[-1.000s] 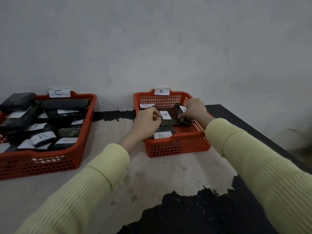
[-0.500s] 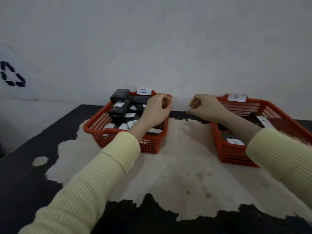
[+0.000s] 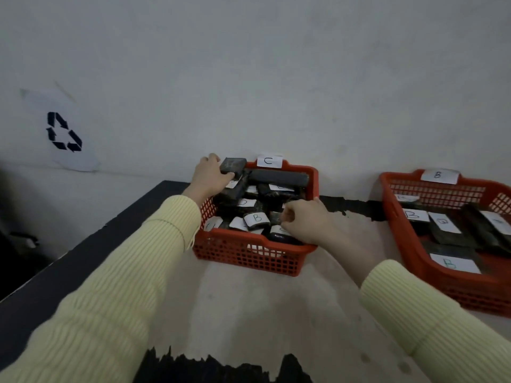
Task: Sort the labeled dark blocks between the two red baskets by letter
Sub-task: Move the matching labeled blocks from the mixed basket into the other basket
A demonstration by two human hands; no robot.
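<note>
The red basket tagged C (image 3: 249,254) stands at centre, heaped with several dark blocks bearing white letter labels; one near its front reads B (image 3: 256,220). My left hand (image 3: 211,176) grips a dark block (image 3: 233,165) at the basket's back left corner. My right hand (image 3: 302,221) reaches into the front right of the same basket, fingers curled at a labeled block (image 3: 279,234); whether it grips that block is hidden. The red basket tagged B (image 3: 412,261) at the right holds several dark blocks labeled B.
Both baskets stand against a pale wall on a dark table (image 3: 83,261) with a large worn light patch. A white sheet with a recycling symbol (image 3: 64,131) hangs on the wall at left. The table's left edge runs diagonally near my left sleeve.
Both hands left the B basket and moved to the C basket. My view swung left. My left hand has closed on a block at the back left corner.
</note>
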